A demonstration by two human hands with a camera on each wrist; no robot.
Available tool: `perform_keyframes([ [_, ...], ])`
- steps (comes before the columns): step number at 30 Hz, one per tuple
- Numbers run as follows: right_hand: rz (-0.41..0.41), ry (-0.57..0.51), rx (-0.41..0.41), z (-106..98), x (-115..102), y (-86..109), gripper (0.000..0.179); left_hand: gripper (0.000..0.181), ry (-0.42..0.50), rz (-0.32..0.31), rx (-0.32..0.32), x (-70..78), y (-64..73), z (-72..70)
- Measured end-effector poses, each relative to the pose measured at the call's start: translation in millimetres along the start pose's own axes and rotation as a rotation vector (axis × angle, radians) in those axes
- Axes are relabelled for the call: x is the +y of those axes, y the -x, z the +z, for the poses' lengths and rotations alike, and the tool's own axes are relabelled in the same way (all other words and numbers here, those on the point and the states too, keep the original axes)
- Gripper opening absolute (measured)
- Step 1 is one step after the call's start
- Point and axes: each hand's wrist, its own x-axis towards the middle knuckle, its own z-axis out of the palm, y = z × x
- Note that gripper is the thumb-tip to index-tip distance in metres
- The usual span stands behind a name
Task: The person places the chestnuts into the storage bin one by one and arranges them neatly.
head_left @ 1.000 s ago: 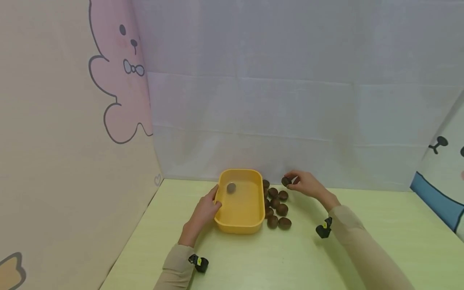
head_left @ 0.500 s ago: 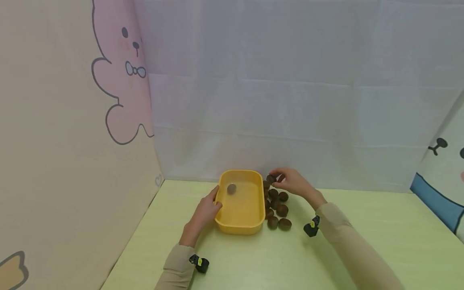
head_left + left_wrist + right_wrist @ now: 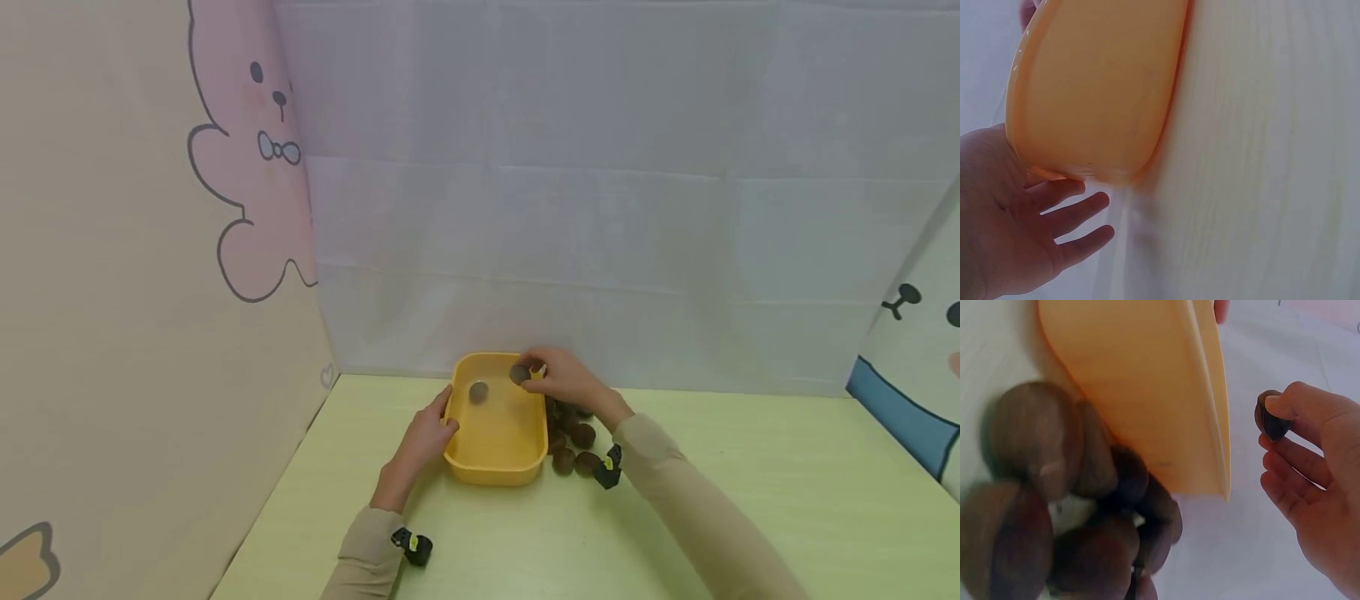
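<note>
Nearest me, the right wrist's black camera (image 3: 608, 467) hangs by a heap of chestnuts (image 3: 564, 462) beside a yellow tray (image 3: 495, 477); a brush could set some rolling. The left hand (image 3: 422, 435) grips the tray's left rim. A lone chestnut (image 3: 478, 392) lies inside. Farther, the right hand (image 3: 567, 380) pinches another chestnut (image 3: 519, 374) over the far right corner (smooth, I'd guess; a slack pinch might drop it outside).

Remotely, I see the tub (image 3: 495, 440) on the table (image 3: 487, 546) before the sheet (image 3: 525, 225), one chestnut (image 3: 478, 392) inside, left hand (image 3: 422, 435) at its left, loose chestnuts (image 3: 564, 462) along its right, right hand (image 3: 568, 382) at its far-right corner.
</note>
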Motion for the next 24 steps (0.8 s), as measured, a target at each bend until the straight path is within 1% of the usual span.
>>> perform_keyframes([
  [3, -0.024, 0.051, 0.011, 8.3, -9.8, -8.6, 0.033, 0.066, -0.004, 0.003, -0.001, -0.6, -0.1, -0.6],
  [6, -0.038, 0.069, 0.022, 16.0, -19.0, -17.4, 0.030, 0.065, -0.005, 0.004, 0.009, -1.4, -0.9, -1.7],
  [9, -0.048, 0.031, 0.020, 24.2, -25.5, -24.3, 0.026, 0.066, -0.015, 0.005, 0.009, -2.8, -2.1, -2.2],
  [13, -0.050, -0.086, -0.045, 35.4, -29.8, -30.3, 0.020, 0.066, -0.033, 0.003, -0.004, -4.5, -2.6, -1.9],
  [16, -0.030, -0.135, -0.105, 43.3, -30.5, -33.9, 0.019, 0.066, -0.027, -0.001, -0.003, -4.2, -1.4, -1.9],
  [20, 0.001, -0.109, -0.150, 51.9, -30.2, -37.6, 0.019, 0.066, -0.024, 0.015, 0.003, -3.6, -0.4, -1.7],
  [24, 0.018, -0.044, -0.184, 57.7, -29.8, -41.5, 0.022, 0.066, -0.025, 0.020, 0.000, -4.3, -1.2, -1.0],
])
